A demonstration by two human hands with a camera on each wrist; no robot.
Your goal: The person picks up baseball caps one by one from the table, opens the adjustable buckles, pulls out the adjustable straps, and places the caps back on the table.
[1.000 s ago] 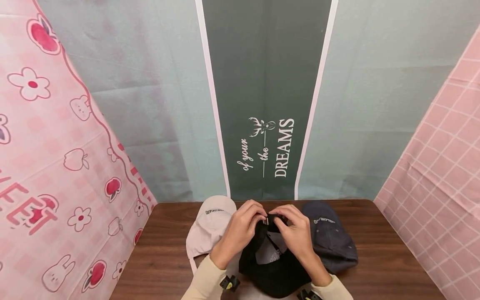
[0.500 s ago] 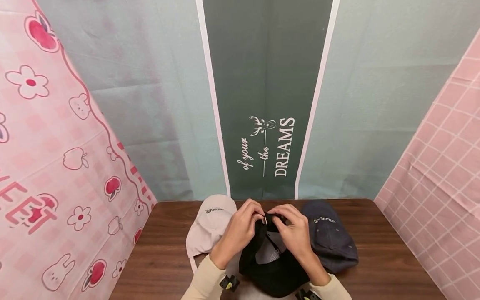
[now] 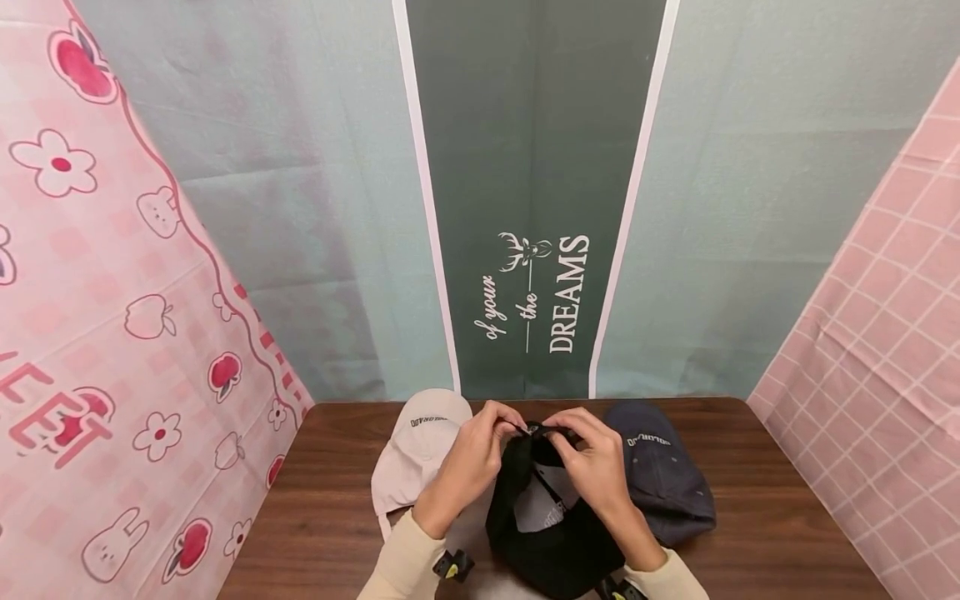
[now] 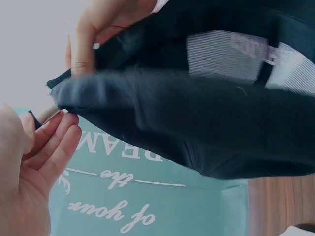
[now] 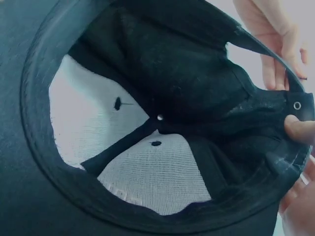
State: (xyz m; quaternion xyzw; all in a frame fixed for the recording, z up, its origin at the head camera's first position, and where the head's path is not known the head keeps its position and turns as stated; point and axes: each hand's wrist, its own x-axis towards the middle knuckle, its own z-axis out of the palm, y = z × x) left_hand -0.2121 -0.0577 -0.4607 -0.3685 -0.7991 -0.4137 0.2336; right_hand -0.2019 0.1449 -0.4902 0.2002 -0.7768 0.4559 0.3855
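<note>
A black baseball cap [image 3: 551, 550] is held up with its inside facing me, and pale mesh lining shows within the crown. At its back, my left hand [image 3: 476, 454] pinches the end of the adjustment strap between thumb and fingers. My right hand [image 3: 596, 458] grips the cap's back edge beside the strap. In the right wrist view, the right thumb [image 5: 301, 130] presses near a small metal eyelet [image 5: 297, 105]. The left wrist view shows the strap end [image 4: 33, 119] at the left fingers, with a gap between the two hands.
On the wooden table [image 3: 765, 508], a white cap [image 3: 420, 454] lies to the left and a navy cap [image 3: 663, 479] to the right, both with lettering. Something pale lies below the black cap. A green printed cloth [image 3: 525, 167] hangs behind the table.
My left hand has drawn slightly left and its fingers now pinch the strap end away from the band. The black cap has shifted a little right. The other caps stay put.
</note>
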